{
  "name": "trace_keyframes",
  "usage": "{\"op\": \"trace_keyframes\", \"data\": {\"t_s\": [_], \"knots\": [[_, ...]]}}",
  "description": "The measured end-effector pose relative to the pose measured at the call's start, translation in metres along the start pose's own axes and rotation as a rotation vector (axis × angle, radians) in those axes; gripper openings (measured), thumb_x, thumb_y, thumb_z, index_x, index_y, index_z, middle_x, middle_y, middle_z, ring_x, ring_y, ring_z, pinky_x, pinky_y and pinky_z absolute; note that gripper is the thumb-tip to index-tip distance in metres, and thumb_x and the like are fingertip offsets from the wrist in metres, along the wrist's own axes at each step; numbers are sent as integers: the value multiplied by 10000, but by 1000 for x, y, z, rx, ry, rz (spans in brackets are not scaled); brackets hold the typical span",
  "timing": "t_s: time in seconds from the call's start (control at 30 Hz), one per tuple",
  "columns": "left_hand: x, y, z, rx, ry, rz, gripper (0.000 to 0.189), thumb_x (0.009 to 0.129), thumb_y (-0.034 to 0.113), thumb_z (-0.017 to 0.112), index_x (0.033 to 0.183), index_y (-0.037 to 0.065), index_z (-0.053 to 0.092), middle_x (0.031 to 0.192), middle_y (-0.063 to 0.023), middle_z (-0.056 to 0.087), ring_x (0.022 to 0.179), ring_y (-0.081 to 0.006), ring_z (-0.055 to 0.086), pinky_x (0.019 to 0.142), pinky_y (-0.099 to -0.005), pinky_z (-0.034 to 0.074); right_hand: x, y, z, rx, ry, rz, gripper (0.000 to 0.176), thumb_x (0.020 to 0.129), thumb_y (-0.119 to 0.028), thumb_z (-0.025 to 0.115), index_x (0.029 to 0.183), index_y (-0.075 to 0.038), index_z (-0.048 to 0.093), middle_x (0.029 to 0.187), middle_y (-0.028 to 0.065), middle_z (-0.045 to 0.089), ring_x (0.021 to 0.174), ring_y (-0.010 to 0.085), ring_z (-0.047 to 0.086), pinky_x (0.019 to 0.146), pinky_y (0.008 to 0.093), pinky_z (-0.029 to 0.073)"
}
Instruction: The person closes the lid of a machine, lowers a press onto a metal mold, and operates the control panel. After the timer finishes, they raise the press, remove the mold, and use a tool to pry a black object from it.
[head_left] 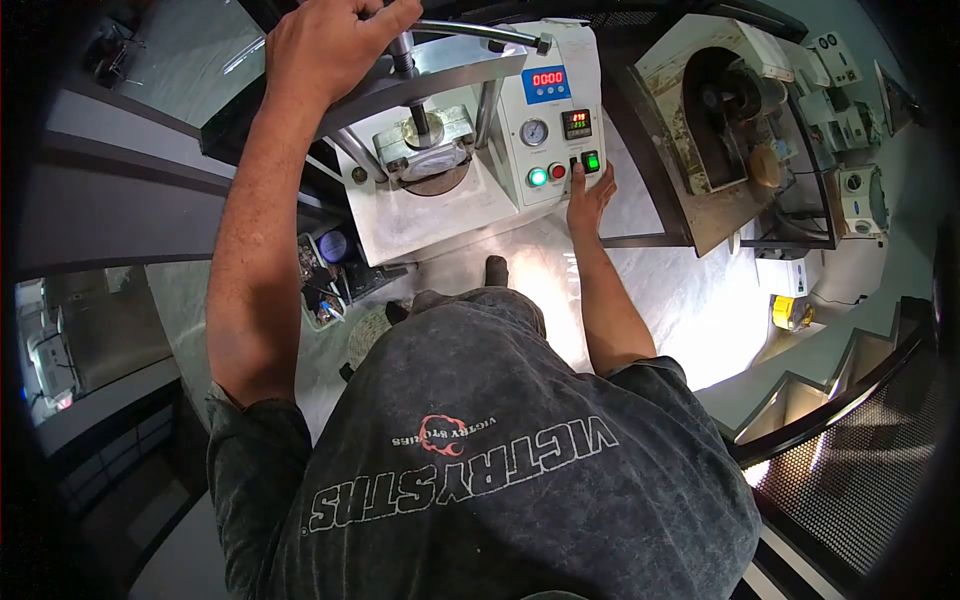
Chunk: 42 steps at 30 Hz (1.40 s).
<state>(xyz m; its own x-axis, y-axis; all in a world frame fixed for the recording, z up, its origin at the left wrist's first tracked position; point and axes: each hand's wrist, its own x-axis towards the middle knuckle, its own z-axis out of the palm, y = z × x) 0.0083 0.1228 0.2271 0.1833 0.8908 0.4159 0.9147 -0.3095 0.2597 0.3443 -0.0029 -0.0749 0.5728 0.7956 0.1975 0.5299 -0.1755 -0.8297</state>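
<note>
My left hand (335,45) is up at the top of a white press machine (430,215), its fingers closed round the top of the screw, where a metal handle bar (480,33) reaches to the right. Below, the threaded screw (403,60) runs down onto a metal clamp block (425,145) on the machine's bed. At the control panel (540,100), my right hand (591,198) touches the lower edge, with a finger at a small black switch beside the red button (557,171). A green button (538,177) glows, and the red display (547,79) reads 00:00.
A dusty machine with a round housing (720,110) stands on a bench at the right. Below the press at the left is a bin of small parts (325,285). A yellow object (791,312) lies on the floor at the far right.
</note>
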Motion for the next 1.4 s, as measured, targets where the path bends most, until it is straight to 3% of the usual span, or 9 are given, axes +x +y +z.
{"op": "trace_keyframes", "data": {"t_s": [1.07,1.13,1.4], "knots": [[-1,14,-12,6,-15,-17,641,832,714,505,1011,154,759,964,-94,725,909,-278,683,798,-430,502,1,-1,-1,-12,-31,30,790,912,-516,573,1442,-28,250,1385,252,362,1311,389,287,1106,515,230],[-5,45,-36,-111,-91,-141,439,834,468,620,774,51,742,710,-166,677,686,-314,652,668,-421,491,1,2,1,-11,-13,12,777,914,-492,585,1440,-28,252,1375,255,372,1303,390,293,1097,517,243],[-10,51,-42,-111,-90,-136,412,846,438,617,775,52,744,715,-160,682,691,-306,652,680,-417,493,1,2,1,-10,-7,0,759,913,-460,601,1433,-21,265,1357,259,394,1283,391,310,1088,516,250]]}}
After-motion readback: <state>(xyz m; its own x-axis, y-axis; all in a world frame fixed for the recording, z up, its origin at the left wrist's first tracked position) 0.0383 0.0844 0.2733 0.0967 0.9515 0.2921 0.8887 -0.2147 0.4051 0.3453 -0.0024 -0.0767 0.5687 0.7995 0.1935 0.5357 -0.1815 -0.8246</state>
